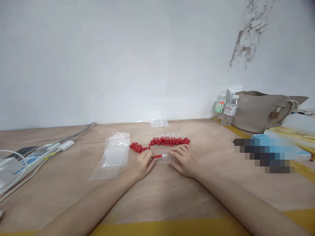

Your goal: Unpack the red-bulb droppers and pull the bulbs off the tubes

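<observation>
Between my hands is a dropper point(158, 156) lying sideways, a clear thin tube with a red rubber bulb at its left end. My left hand point(144, 163) pinches the bulb end, and the fingers of my right hand point(183, 160) are closed on the clear tube. Just beneath and beyond lie several loose clear tubes point(159, 150) side by side. Behind them a row of finished-looking droppers point(169, 141) has its red bulbs toward me. Loose red rubber bulbs point(137, 147) form a small heap beyond my left hand.
Clear zip bags point(115, 152) lie left of my left hand. A power strip point(31, 164) with cables and a phone point(21, 152) is at far left. Water bottles point(230, 109) and a grey-beige bag point(261, 111) stand at back right. Blue packaging point(268, 142) lies nearer, partly pixelated.
</observation>
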{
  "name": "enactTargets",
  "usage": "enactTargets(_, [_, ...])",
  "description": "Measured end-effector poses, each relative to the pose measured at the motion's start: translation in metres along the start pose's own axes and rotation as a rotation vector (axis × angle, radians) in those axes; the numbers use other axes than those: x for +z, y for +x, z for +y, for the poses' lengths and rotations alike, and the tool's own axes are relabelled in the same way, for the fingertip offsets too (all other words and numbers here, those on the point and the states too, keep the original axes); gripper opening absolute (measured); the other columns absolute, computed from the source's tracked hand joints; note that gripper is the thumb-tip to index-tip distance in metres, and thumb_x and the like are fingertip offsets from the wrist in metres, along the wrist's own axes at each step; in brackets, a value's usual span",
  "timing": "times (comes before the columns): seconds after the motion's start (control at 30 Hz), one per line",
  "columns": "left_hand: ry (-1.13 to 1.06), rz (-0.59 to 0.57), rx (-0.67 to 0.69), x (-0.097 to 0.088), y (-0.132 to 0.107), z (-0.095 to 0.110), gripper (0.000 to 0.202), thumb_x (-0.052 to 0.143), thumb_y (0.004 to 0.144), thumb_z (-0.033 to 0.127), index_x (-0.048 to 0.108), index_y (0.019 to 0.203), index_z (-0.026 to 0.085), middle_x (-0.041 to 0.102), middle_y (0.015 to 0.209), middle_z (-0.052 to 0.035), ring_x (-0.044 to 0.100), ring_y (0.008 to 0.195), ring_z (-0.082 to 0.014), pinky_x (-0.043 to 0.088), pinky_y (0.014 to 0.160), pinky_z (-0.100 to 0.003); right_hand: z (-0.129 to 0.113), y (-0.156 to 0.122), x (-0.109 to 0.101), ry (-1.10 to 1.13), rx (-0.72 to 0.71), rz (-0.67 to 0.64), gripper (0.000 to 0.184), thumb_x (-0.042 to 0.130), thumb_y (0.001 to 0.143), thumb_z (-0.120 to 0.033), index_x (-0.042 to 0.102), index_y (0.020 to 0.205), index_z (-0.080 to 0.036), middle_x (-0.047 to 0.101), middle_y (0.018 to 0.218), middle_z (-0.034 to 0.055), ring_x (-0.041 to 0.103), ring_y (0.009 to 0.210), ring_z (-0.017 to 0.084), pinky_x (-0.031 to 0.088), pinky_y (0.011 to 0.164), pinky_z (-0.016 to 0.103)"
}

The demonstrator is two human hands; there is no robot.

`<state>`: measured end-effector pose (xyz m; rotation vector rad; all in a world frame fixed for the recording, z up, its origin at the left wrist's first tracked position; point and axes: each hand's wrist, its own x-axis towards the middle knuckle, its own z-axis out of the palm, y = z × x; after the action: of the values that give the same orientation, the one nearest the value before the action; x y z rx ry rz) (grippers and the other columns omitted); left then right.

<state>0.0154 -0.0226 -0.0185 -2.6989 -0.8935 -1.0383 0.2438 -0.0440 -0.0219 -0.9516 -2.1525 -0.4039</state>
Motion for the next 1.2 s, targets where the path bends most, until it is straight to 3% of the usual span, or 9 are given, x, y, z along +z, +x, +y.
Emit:
enactTargets(0.23, [-0.038, 0.042, 0.061, 0.003, 0.002, 0.002, 0.003, 0.045, 0.083, 0.018, 0.046, 0.083, 0.016, 0.053, 0.079, -0.0039, 0.051, 0.075, -0.0132, 0.044, 0.067, -0.025, -0.003, 0.005, 0.010, -0.011, -0.033, -0.015, 0.020, 0.046, 0.084, -0.032, 0.059, 0.095, -0.021, 0.063, 0.079, 0.0023, 0.049, 0.080, 0.016, 0.026, 0.085, 0.037])
enactTargets(0.43, [0.085, 0.065, 0.105, 0.001, 0.010, 0.011, 0.019, 0.053, 0.079, 0.028, 0.051, 0.095, 0.017, 0.057, 0.094, -0.0060, 0.049, 0.090, -0.0187, 0.039, 0.079, -0.033, -0.005, 0.006, 0.012, -0.002, -0.053, -0.003, 0.018, 0.043, 0.085, -0.025, 0.060, 0.080, -0.019, 0.059, 0.066, 0.0007, 0.046, 0.071, 0.013, 0.025, 0.082, 0.034])
enactTargets(0.67, [0.160, 0.006, 0.154, 0.000, 0.014, 0.013, 0.012, 0.047, 0.083, 0.025, 0.056, 0.083, 0.018, 0.060, 0.079, -0.0030, 0.050, 0.081, -0.0169, 0.035, 0.076, -0.033, -0.007, 0.006, 0.017, 0.060, -0.071, -0.017, 0.023, 0.043, 0.085, -0.026, 0.058, 0.072, -0.017, 0.056, 0.059, -0.0001, 0.044, 0.064, 0.011, 0.026, 0.075, 0.031])
enactTargets(0.83, [0.137, -0.056, 0.145, -0.004, 0.014, 0.016, 0.013, 0.044, 0.084, 0.023, 0.055, 0.083, 0.017, 0.059, 0.078, -0.0025, 0.050, 0.081, -0.0159, 0.033, 0.083, -0.035, -0.009, 0.006, 0.017, 0.072, -0.076, 0.002, 0.025, 0.043, 0.085, -0.027, 0.059, 0.069, -0.016, 0.053, 0.057, 0.0002, 0.042, 0.063, 0.011, 0.027, 0.071, 0.029])
enactTargets(1.2, [0.078, -0.097, 0.132, -0.006, 0.011, 0.018, 0.015, 0.041, 0.085, 0.025, 0.055, 0.085, 0.018, 0.058, 0.079, -0.0032, 0.051, 0.083, -0.0156, 0.031, 0.089, -0.037, -0.007, 0.006, 0.010, -0.067, -0.264, 0.104, 0.015, 0.047, 0.083, -0.020, 0.059, 0.075, -0.015, 0.049, 0.056, -0.0005, 0.036, 0.065, 0.012, 0.030, 0.076, 0.031])
